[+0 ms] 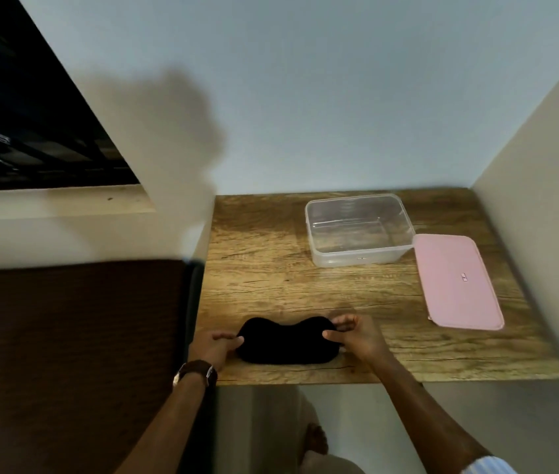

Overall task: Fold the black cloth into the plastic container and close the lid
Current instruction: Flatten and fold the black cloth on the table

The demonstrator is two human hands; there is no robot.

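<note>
head | black cloth [284, 342] bunched at near edge of surface [271, 268], long axis left-right | left hand [218, 347] pinches left end, right hand [356, 336] pinches right end | container [356, 230] open, far right, nearer right hand | lid [456, 282] beside it

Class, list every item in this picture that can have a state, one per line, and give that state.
black cloth: bunched on the table, held at both ends
plastic container: open, empty, upright
pink lid: off, flat beside the container
left hand: gripping the cloth's left end
right hand: pinching its right end
</note>
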